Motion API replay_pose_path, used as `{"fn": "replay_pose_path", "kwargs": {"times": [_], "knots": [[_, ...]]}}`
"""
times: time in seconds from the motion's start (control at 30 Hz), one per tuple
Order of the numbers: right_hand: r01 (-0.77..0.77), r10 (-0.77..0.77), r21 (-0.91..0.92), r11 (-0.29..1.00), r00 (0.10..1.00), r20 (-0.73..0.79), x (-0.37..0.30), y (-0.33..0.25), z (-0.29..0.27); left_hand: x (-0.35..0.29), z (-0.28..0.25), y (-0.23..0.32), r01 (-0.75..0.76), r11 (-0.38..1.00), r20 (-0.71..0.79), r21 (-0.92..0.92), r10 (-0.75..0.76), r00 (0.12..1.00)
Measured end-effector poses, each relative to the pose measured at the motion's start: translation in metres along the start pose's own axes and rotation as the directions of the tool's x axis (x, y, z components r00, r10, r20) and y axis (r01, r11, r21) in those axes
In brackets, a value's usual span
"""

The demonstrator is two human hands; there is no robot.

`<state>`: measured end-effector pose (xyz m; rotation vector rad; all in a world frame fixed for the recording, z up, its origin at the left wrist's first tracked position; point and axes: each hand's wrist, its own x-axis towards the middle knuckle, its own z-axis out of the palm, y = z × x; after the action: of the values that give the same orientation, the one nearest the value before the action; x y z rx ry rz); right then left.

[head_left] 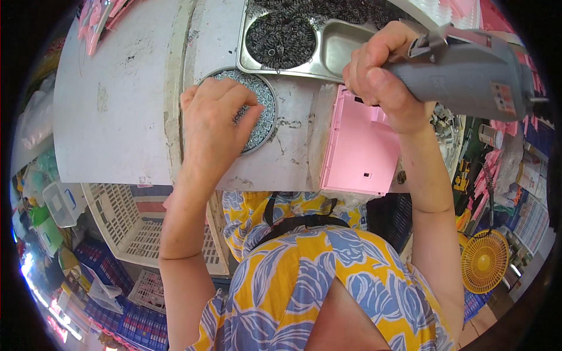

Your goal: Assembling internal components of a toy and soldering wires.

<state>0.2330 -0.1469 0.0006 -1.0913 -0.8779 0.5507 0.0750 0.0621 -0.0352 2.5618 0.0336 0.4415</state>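
My left hand is over a round dish full of small silvery screws. Its fingers are curled, thumb close to the forefinger; whether a screw is between them I cannot make out. My right hand is wrapped round a grey electric screwdriver, held raised above the right side of the table. Below that hand lies a flat pink plastic panel with small cut-outs, close to the table's near edge.
A metal tray of dark coil springs stands beyond the dish. More pink parts lie at the far left of the table. A white plastic crate is below the near edge, and a yellow fan at right.
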Motion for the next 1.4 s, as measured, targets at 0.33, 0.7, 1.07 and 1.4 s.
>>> {"fn": "replay_pose_path", "kwargs": {"times": [0.33, 0.7, 1.07, 1.4], "knots": [[0.092, -0.090, 0.029, 0.995, 0.995, -0.052, 0.001, -0.026, 0.002, -0.007, 0.047, 0.056, -0.306, 0.899, -0.168, -0.313, 0.265, 0.950], [0.039, -0.043, 0.080, 0.996, 0.998, 0.050, -0.036, -0.080, 0.035, -0.010, 0.056, 0.069, -0.384, 0.867, -0.253, -0.318, 0.313, 0.915], [0.069, -0.068, 0.087, 0.994, 0.998, -0.014, -0.030, -0.047, 0.036, -0.007, 0.047, 0.041, -0.308, 0.930, -0.334, -0.200, 0.231, 0.914], [-0.022, 0.024, 0.151, 0.988, 1.000, -0.013, -0.045, 0.002, 0.027, -0.013, 0.043, 0.043, -0.182, 0.938, -0.187, -0.294, 0.130, 0.974]]}}
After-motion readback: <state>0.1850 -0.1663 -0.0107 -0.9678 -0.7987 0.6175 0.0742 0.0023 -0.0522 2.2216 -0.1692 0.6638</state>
